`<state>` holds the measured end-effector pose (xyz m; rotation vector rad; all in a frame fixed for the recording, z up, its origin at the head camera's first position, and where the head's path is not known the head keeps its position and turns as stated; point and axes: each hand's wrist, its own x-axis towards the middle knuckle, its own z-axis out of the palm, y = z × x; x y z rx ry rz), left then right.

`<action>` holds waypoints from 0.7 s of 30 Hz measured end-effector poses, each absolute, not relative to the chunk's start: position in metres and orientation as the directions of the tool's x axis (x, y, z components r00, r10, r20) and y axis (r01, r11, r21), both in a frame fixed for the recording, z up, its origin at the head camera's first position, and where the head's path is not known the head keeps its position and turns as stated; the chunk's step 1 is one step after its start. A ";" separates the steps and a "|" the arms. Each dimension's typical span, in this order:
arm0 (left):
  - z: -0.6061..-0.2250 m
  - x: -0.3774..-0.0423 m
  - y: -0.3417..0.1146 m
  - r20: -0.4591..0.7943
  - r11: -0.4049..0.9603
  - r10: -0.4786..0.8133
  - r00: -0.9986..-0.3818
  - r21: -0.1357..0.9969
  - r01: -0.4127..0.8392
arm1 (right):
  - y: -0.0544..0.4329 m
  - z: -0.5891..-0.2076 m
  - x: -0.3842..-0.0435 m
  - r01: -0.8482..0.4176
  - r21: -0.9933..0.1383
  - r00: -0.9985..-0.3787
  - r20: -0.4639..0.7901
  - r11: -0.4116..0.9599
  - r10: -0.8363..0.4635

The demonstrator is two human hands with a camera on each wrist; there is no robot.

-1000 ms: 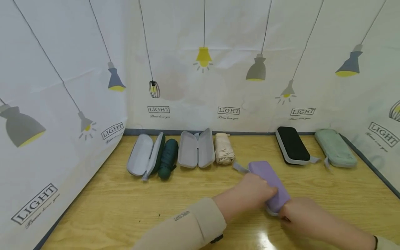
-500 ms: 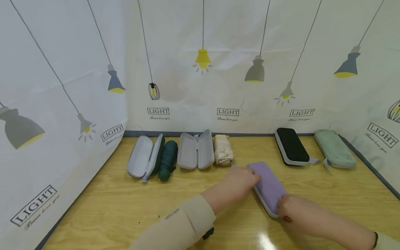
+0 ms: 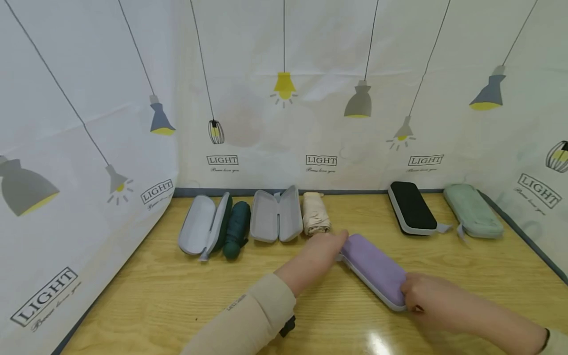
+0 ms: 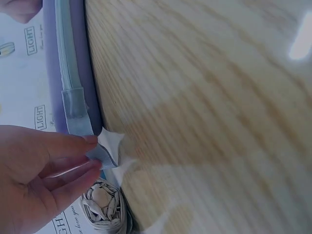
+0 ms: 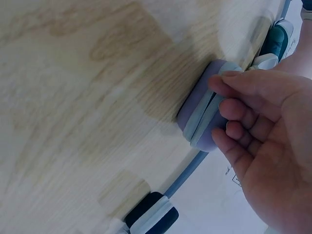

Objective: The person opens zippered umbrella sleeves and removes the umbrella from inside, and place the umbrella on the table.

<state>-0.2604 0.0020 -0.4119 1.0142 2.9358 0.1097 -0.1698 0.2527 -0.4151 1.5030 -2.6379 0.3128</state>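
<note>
A purple zip case (image 3: 374, 270) lies flat and slanting on the wooden table. At its far left end my left hand (image 3: 314, 259) pinches a grey fabric tab (image 4: 75, 105) between thumb and fingers, which the left wrist view shows closely. My right hand (image 3: 437, 301) is at the near right end. In the right wrist view, its thumb and forefinger pinch at the grey zipper (image 5: 195, 119), where a dark gap shows along the teeth. The zipper pull itself is hidden by the fingers. Just beyond my left hand lies a beige folded umbrella (image 3: 316, 209).
Along the back stand an opened dark green case (image 3: 197, 224), a dark green folded umbrella (image 3: 238, 224) and an opened grey case (image 3: 265, 217). A black case (image 3: 412, 207) and a pale green case (image 3: 474, 211) lie at back right. Printed sheets (image 3: 266, 44) enclose the table.
My left hand has moved from the middle of the purple case to its far end and taken the tab. That end has swung left; my right hand stays at the near end.
</note>
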 end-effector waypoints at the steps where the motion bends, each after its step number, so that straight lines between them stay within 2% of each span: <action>1: -0.413 -0.262 0.002 -0.008 0.787 0.615 -0.789 0.064 0.613 | 0.254 -0.415 -0.171 -0.862 -0.135 -0.506 0.182 0.488 -0.843; 4: -0.414 -0.269 0.001 0.008 0.791 0.612 -0.791 0.006 0.612 | 0.256 -0.413 -0.174 -0.868 -0.155 -0.493 0.165 0.471 -0.854; 7: -0.416 -0.272 -0.002 0.037 0.767 0.642 -0.766 -0.046 0.640 | 0.259 -0.411 -0.177 -0.875 -0.178 -0.476 0.138 0.451 -0.868; 15: -0.414 -0.276 -0.007 0.082 0.631 0.773 -0.629 -0.212 0.747 | 0.265 -0.411 -0.182 -0.889 -0.195 -0.443 0.128 0.416 -0.887; 19: -0.412 -0.278 -0.004 0.000 0.541 0.825 -0.565 -0.288 0.790 | 0.267 -0.412 -0.185 -0.898 -0.185 -0.425 0.137 0.399 -0.895; 21: -0.411 -0.278 -0.003 -0.052 0.517 0.836 -0.546 -0.259 0.816 | 0.267 -0.412 -0.187 -0.901 -0.180 -0.420 0.142 0.394 -0.896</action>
